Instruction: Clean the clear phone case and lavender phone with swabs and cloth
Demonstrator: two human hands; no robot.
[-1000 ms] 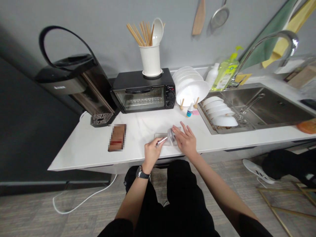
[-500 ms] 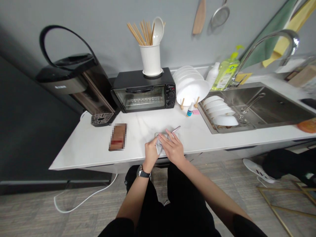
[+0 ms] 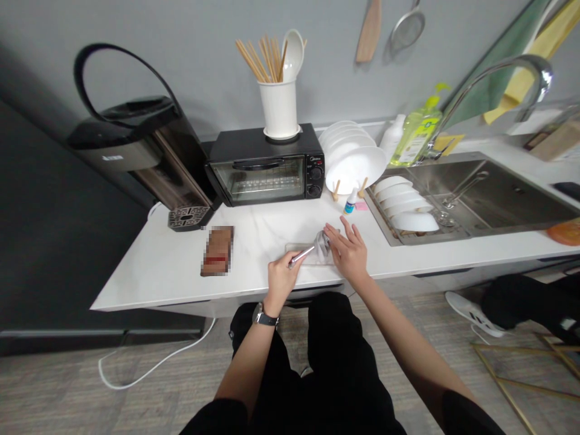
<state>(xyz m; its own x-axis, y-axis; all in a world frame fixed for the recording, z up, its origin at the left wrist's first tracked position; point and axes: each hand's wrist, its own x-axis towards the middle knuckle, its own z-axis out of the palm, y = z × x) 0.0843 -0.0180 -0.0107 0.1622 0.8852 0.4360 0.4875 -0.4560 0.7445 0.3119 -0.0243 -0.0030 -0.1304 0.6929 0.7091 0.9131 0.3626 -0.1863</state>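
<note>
My left hand (image 3: pixel 281 277) is closed on one end of a slim, shiny silver rod (image 3: pixel 301 256), like a pen or a cutlery handle, which slants up to the right. A crumpled grey cloth (image 3: pixel 322 245) covers its other end. My right hand (image 3: pixel 348 252) pinches the cloth there, with some fingers stretched out; its thumb is hidden. Beneath both hands, near the counter's front edge, lies a flat, pale rectangular case or tray (image 3: pixel 294 247), partly covered. What the cloth wraps cannot be made out.
On the white counter (image 3: pixel 149 266) are a blurred brown item (image 3: pixel 218 251), a black dispenser (image 3: pixel 185 163), a toaster oven (image 3: pixel 267 175) and a small blue-labelled bottle (image 3: pixel 350 202). White plates (image 3: pixel 356 170) stand racked beside the sink (image 3: pixel 507 199). Another person's shoe (image 3: pixel 473 314) shows at right.
My right hand has moved right and upward, its fingers more spread. The rod, which stuck out to the upper right, now shows its bare end in my left hand, with the cloth at the right end.
</note>
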